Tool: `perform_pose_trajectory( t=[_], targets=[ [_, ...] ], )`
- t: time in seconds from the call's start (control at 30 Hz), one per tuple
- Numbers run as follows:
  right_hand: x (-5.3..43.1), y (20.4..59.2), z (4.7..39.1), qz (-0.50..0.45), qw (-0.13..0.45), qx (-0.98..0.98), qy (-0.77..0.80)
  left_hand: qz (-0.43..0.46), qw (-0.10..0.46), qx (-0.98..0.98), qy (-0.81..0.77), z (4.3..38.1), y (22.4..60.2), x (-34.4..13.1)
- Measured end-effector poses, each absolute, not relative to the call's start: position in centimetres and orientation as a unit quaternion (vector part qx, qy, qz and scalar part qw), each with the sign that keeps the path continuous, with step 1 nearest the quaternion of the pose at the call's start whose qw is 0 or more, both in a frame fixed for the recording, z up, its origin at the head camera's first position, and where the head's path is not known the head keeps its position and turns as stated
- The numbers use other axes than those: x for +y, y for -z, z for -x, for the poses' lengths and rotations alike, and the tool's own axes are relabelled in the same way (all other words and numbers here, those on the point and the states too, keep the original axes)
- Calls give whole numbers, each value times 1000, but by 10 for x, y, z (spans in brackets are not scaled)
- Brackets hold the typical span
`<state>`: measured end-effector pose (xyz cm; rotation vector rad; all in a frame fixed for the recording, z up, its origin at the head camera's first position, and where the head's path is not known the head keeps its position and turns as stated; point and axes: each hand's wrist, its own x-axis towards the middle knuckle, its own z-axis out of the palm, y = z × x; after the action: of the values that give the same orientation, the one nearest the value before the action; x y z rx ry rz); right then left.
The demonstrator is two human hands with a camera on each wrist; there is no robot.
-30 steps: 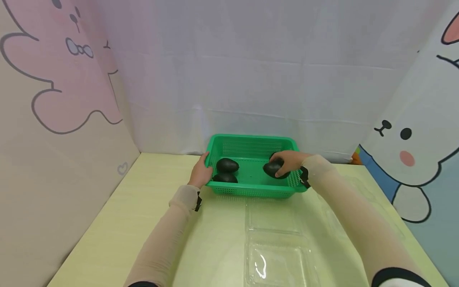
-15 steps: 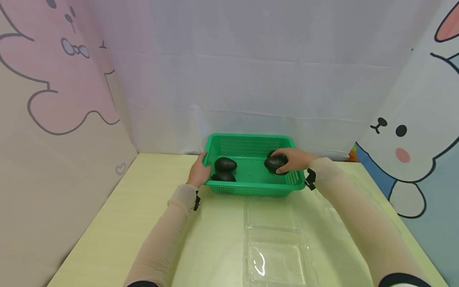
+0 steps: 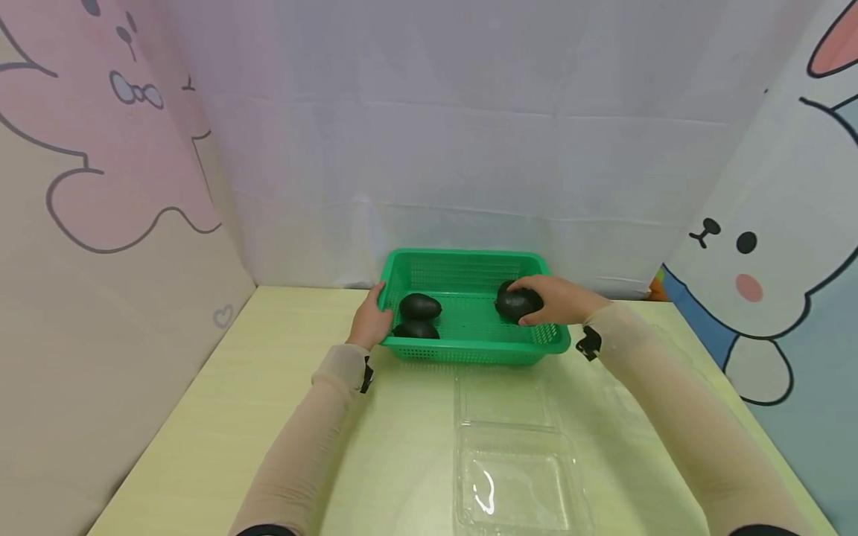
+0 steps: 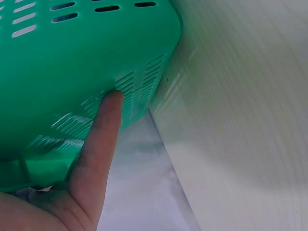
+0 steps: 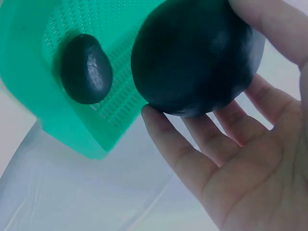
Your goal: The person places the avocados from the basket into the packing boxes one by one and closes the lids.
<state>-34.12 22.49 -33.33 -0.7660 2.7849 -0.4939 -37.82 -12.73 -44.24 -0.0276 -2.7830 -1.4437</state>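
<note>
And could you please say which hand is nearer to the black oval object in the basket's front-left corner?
Left. The left hand grips the green basket close beside that black oval object; the right hand holds another at the opposite end.

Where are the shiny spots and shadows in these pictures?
Head view: glare on the clear tray, shadow on the table. Left wrist view: pale shine on the green basket. Right wrist view: bluish tint, shine on the dark oval in the basket.
</note>
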Motion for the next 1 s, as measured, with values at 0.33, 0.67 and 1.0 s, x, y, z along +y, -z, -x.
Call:
perform_pose_trajectory(
  t=[0.33,0.67,1.0],
  targets=[
    [225,326,326,277,73,944,162,8,7,-887,461,378,442,-126],
    [220,319,307,283,68,944,153,9,2,-885,466,377,442,-127],
    [218,320,296,311,45,938,149,13,4,-884,468,378,443,-128]
  ],
)
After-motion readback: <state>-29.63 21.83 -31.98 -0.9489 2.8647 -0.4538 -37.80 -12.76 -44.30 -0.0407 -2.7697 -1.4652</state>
